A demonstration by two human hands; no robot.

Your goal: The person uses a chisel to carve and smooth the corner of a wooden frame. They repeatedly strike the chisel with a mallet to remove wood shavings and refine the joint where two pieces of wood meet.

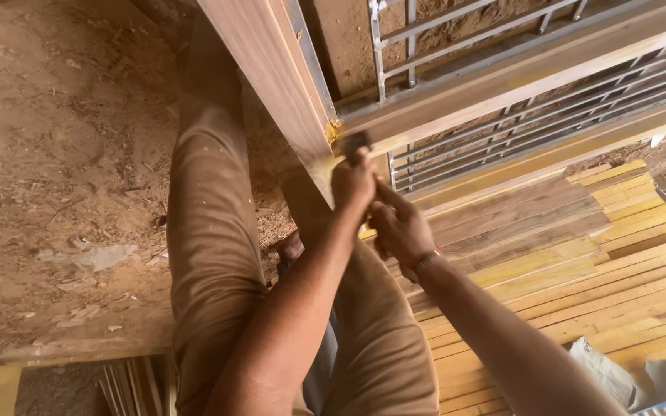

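We are gripping a small dark tool [354, 142] in our left hand [352, 182], pressing it at the corner joint of the wooden frame [271, 69]. Our right hand [400, 227] is curling closed just beside it, above stacked yellow planks [626, 293].

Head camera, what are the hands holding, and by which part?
The left hand grips a small dark tool by its lower end at the wooden frame corner. The right hand's hold cannot be told.
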